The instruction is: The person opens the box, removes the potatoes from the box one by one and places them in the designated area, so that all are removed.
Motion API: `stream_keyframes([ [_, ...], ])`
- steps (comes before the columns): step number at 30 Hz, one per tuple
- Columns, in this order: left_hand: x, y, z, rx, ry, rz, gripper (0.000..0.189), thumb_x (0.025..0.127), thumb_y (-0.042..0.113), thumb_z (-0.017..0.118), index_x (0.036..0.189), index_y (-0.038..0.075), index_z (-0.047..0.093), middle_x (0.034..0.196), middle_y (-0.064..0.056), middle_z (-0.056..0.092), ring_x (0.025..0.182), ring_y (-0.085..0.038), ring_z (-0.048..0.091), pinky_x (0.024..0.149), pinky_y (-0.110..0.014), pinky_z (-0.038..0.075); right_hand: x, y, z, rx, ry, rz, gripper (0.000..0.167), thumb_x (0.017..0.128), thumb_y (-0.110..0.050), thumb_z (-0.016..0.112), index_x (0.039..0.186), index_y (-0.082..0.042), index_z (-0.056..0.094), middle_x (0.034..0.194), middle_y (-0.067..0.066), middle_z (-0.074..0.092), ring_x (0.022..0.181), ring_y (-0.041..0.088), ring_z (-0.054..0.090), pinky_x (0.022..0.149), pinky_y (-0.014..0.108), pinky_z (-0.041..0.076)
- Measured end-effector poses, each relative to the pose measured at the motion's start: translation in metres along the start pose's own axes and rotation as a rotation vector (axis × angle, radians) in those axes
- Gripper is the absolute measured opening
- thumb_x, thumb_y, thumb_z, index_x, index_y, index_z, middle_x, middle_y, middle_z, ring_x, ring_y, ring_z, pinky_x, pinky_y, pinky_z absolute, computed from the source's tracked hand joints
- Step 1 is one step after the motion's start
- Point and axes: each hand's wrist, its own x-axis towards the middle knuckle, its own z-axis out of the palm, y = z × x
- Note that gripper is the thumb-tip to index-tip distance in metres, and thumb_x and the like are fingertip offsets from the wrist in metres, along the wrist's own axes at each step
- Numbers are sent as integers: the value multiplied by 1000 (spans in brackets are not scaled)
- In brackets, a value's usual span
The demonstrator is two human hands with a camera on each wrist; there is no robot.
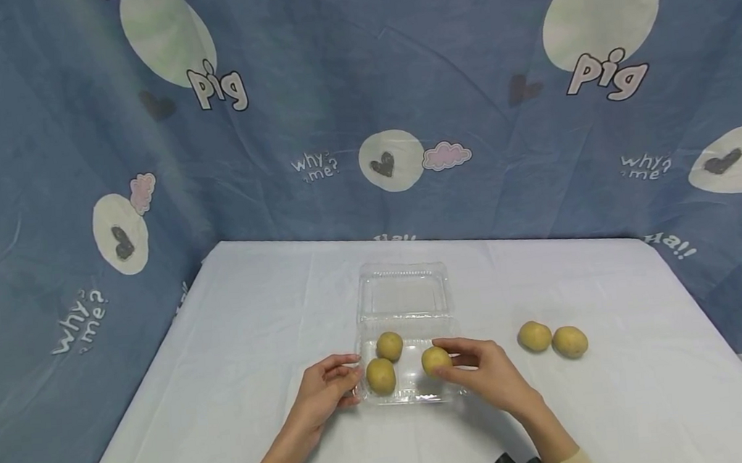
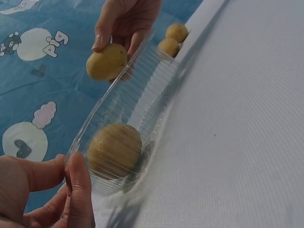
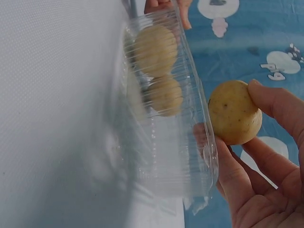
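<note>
A clear plastic clamshell container [image 1: 416, 388] lies on the table with its lid [image 1: 403, 292] folded back. Two potatoes sit in its left half, one potato [image 1: 389, 346] behind another potato [image 1: 380, 377]. My left hand [image 1: 326, 387] pinches the container's left rim between thumb and fingers, plain in the left wrist view. Between thumb and fingers of my right hand [image 1: 487, 371] is a third potato [image 3: 235, 112]. It is held at rim height over the container's right side. In the right wrist view the nearer potatoes show through the ribbed wall.
Two more potatoes, a left one [image 1: 535, 336] and a right one [image 1: 571, 342], lie side by side on the white tablecloth [image 1: 646, 399] right of the container. A blue printed curtain [image 1: 309, 105] hangs behind the table and along its left side.
</note>
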Motion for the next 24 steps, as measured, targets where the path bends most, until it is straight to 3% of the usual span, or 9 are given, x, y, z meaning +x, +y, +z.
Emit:
stream_keyframes([
  [24,-2,2,1,-1,-8,15,37,91,10,70,121,-7,58,86,-4,57,71,-11,53,62,-25,58,-12,1,-9,40,39,14,49,85,-22,78,127,0,63,124,14,64,104,24,65,80,25,55],
])
